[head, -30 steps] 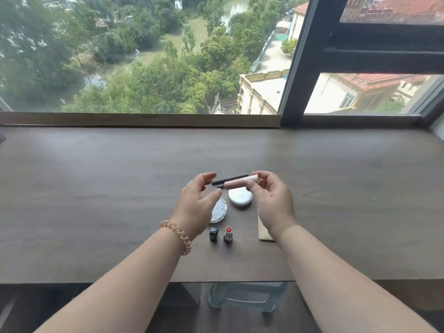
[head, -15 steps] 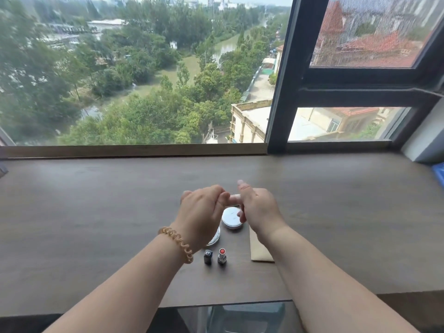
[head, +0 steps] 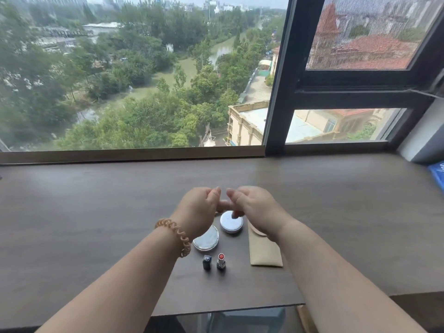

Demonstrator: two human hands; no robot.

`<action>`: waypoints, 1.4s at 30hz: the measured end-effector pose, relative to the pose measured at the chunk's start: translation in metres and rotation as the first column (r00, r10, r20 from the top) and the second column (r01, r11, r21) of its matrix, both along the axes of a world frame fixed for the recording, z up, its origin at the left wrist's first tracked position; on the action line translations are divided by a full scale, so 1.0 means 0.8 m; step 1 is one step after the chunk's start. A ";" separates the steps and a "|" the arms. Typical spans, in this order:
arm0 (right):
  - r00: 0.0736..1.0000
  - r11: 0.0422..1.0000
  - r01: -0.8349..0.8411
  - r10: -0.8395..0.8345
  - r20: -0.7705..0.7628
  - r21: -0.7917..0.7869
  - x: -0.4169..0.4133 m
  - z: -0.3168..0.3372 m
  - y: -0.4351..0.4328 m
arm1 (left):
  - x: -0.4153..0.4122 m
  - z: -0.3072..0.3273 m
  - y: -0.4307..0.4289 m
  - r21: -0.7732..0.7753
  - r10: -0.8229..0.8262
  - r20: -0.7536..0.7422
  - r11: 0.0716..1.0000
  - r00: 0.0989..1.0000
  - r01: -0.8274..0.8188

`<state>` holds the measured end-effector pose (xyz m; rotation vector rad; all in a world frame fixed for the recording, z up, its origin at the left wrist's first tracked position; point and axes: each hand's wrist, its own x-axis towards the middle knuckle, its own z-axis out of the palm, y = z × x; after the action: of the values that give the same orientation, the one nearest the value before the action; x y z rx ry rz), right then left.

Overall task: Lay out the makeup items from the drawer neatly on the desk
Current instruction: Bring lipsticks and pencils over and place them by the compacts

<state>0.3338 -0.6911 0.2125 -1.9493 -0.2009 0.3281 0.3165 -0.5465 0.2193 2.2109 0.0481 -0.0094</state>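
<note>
- Makeup items lie in a small group on the counter (head: 96, 212), near its front edge: a white round compact (head: 231, 224), a 2nd round compact (head: 206, 240) w/ a grey-blue lid just left of it and nearer the person, a dark lipstick cap (head: 206, 261) and an open red lipstick (head: 221, 260) standing side by side, apart from each other, and a beige pouch (head: 263, 253) to the right.
- Left hand (head: 198, 212) and right hand (head: 255, 211) hang together above the white compact, fingers curled in, tips almost meeting. A small pale thing seems to sit between them, but it is too hidden to name; I cannot tell if either hand really grips it.
- Left wrist carries a coiled hair tie (head: 175, 236).
- Handling, my judgement: the compacts are prob. light, hard, smooth plastic, so take them by the rim w/ thumb and fingers; lids may pop open. The lipstick is small and tippy, and its bare tip smears, so hold the base only. The pouch is soft and flat; pinch an edge.
- Beyond: a window frame (head: 278, 92), and a blue object (head: 437, 175) at the far right.
</note>
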 end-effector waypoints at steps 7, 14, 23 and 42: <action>0.999 1.000 -0.017 0.017 -0.050 0.006 0.008 -0.004 0.000 | 0.007 -0.004 0.000 0.005 0.002 -0.028 1.000 1.000 -0.002; 0.968 0.997 0.069 -0.077 -0.240 -0.041 0.012 -0.012 0.000 | 0.017 -0.012 0.009 0.004 0.007 -0.057 1.000 0.998 -0.006; 0.967 0.999 0.050 -0.044 -0.252 0.016 0.004 -0.014 0.006 | 0.017 -0.018 0.010 0.011 -0.053 -0.088 0.998 0.995 0.054; 0.985 0.994 0.066 -0.051 -0.163 0.090 -0.002 -0.018 0.006 | 0.002 -0.020 0.021 -0.241 -0.075 -0.110 0.969 0.991 0.047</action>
<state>0.3319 -0.6864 0.1979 -1.8210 -0.0536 0.4271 0.3185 -0.5294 0.2036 1.9688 0.0420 -0.1725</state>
